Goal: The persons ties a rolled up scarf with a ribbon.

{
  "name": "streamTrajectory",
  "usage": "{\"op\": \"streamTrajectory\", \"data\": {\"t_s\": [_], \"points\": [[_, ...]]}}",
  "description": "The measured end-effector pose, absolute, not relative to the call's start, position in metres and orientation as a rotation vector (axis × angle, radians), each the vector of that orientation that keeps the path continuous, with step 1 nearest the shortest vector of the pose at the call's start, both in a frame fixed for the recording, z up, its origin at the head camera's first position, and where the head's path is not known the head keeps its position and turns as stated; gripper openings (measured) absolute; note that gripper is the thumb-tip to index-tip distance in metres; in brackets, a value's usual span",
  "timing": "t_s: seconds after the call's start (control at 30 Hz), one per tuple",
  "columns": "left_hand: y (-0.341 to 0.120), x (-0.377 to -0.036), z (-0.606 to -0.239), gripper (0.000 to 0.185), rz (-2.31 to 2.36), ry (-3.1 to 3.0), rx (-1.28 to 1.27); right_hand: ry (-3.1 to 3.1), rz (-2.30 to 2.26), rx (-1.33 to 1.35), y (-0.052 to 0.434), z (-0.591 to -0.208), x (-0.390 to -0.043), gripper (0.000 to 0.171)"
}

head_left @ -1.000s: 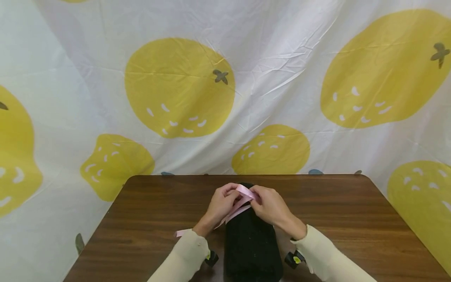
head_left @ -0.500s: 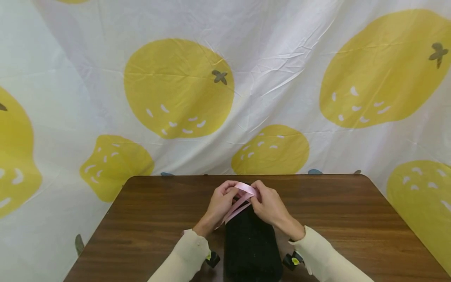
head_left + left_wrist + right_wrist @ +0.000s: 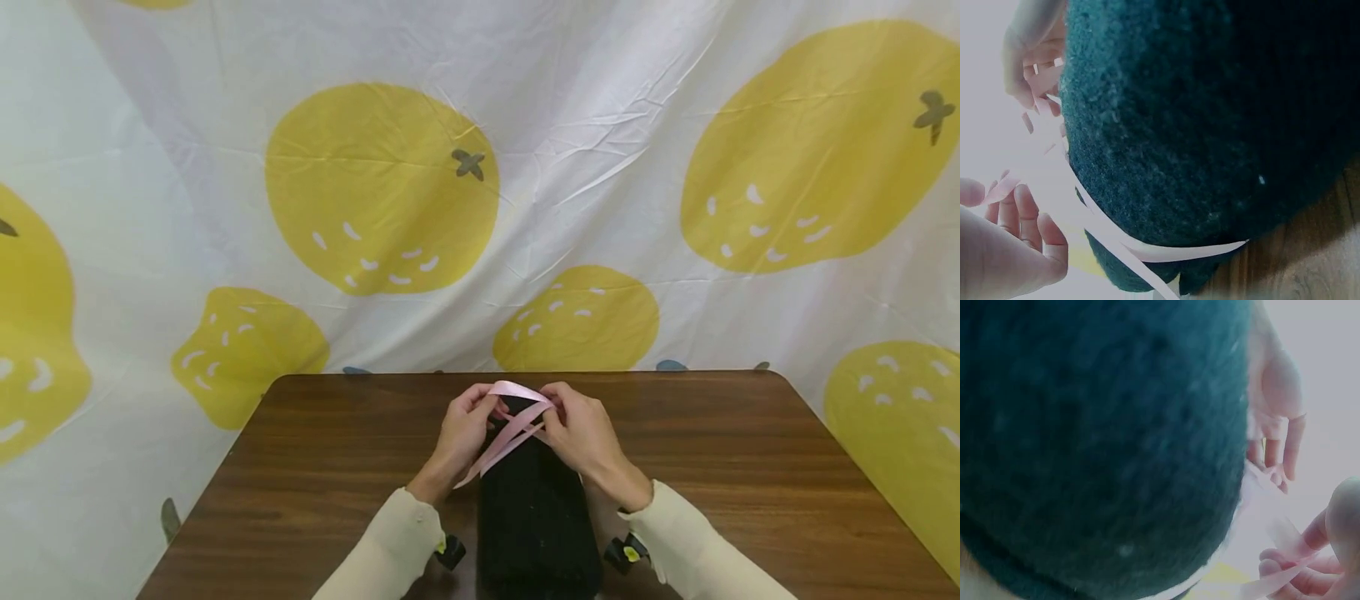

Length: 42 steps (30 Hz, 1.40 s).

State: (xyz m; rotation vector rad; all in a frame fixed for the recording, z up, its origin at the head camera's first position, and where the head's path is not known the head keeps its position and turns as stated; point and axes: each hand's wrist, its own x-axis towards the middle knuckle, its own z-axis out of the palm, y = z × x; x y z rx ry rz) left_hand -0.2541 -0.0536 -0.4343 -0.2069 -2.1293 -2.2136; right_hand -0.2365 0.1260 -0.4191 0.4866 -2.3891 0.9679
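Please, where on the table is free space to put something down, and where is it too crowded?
The brown table is bare right of the right hand, out to the table's edge, and also left of the left hand. The middle is crowded: both hands hold the pink ribbon over the black roll.

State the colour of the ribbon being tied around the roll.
Pink; the ribbon shows best in the head view.

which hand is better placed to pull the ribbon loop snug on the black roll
Probably the right hand. It pinches the pink ribbon where the strands cross over the black roll. The left hand holds the loop's other end, above the loose tail, so it suits steadying.
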Motion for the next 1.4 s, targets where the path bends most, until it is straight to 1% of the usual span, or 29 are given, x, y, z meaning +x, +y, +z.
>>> {"op": "streamTrajectory", "data": {"t_s": [0.3, 0.57, 0.9, 1.1, 1.4], "points": [[-0.061, -0.255, -0.436, 0.025, -2.203, -2.102, -0.139, -2.375, 0.976, 0.454, 0.136, -0.421, -0.238, 0.02], [-0.071, -0.255, -0.436, 0.025, -2.245, -2.054, -0.136, -2.353, 0.984, 0.426, 0.146, -0.421, -0.24, 0.019], [-0.085, -0.255, -0.445, 0.027, -2.268, -2.074, -0.102, -2.346, 1.053, 0.377, 0.157, -0.425, -0.241, 0.018], [-0.095, -0.252, -0.448, 0.031, -2.255, -2.118, -0.063, -2.368, 1.17, 0.305, 0.165, -0.429, -0.24, 0.018], [-0.112, -0.249, -0.453, 0.031, -2.229, -2.176, 0.009, -2.422, 1.271, 0.187, 0.179, -0.43, -0.24, 0.018]]}}
